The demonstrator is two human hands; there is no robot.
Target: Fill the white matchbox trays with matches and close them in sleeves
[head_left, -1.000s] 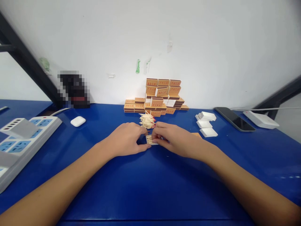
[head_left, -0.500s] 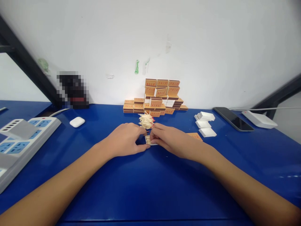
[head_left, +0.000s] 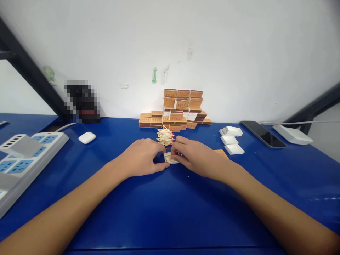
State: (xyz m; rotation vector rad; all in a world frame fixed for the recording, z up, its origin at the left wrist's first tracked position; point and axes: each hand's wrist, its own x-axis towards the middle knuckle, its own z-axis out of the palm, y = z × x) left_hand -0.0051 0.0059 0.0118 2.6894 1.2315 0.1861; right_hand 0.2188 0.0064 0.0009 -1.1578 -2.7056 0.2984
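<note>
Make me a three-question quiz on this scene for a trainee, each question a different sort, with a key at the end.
1. True or false: the match pile lies between the small tray and the matchbox stack.

2. Which of these is the right hand at?
A) the phone
B) the tray
C) the power strip

3. Fill in the colour: the match heads showing at the right side of the pile are ____.

Key:
1. True
2. B
3. Red

Both hands (head_left: 143, 157) (head_left: 199, 156) close together, fingers (head_left: 182, 147) bent, bare forearms (head_left: 79, 209) (head_left: 271, 203) aslant inward.
</note>
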